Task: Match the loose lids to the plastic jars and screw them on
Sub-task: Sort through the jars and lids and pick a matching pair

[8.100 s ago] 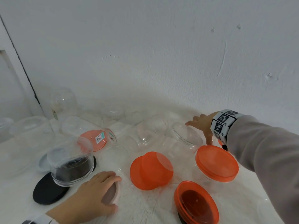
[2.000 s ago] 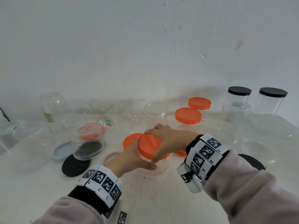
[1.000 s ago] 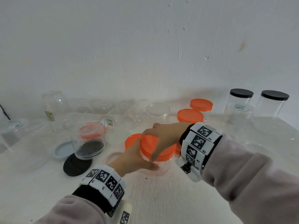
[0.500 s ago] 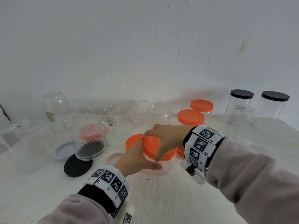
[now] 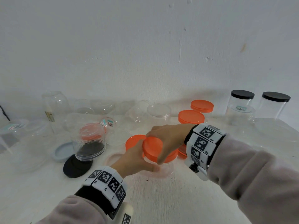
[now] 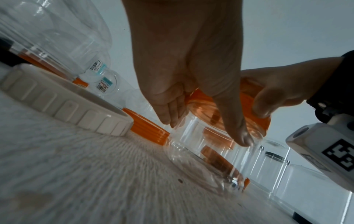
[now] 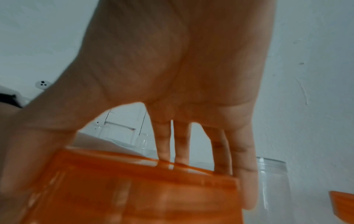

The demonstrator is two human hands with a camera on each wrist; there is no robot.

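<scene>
We hold a clear round plastic jar [image 5: 163,167] standing on the white table [image 5: 169,204], our left hand [image 5: 135,160] wrapped around its wall. Our right hand [image 5: 168,139] grips the round orange plastic lid [image 5: 152,148] on its mouth, fingers [image 7: 163,142] and thumb curled over the rim. Another flat orange lid [image 5: 133,141] lies just behind.

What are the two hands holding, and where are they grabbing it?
The right hand grips the orange lid by its rim. The left hand holds the clear jar under it by its side wall.
</scene>
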